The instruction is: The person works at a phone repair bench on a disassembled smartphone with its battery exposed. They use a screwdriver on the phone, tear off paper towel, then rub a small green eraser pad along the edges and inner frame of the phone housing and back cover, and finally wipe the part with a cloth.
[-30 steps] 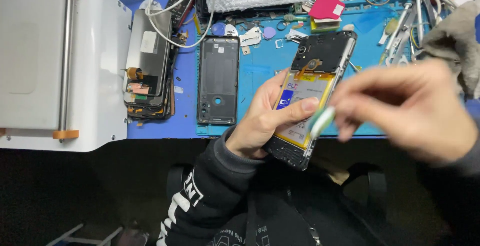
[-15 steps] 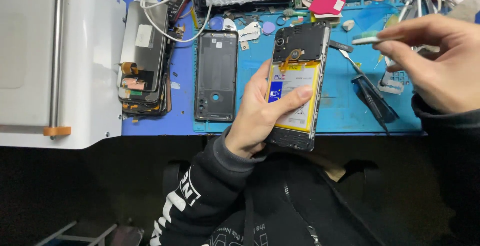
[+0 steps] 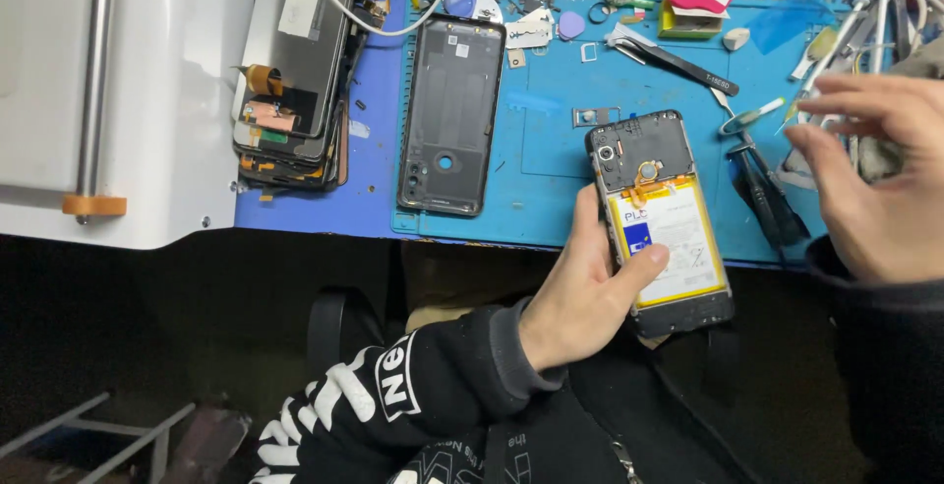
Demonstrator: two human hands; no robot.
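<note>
The left hand (image 3: 580,297) clamps the opened phone (image 3: 661,218) battery-up for access – the right hand (image 3: 875,179), fingers loosely curled, holds nothing visible above the tools (image 3: 767,189).

It was a phone-repair workbench, as shown by the blue silicone work mat (image 3: 629,90) across the upper middle of the frame, the black metal tweezers (image 3: 674,56) at upper right, and the stack of detached phone screens (image 3: 295,81) at upper left.

Left hand (image 3: 580,297): bare; black ribbed-cuff sleeve (image 3: 433,386), bold white lettering. Right hand (image 3: 880,179): bare; plain black sleeve (image 3: 885,346).
</note>
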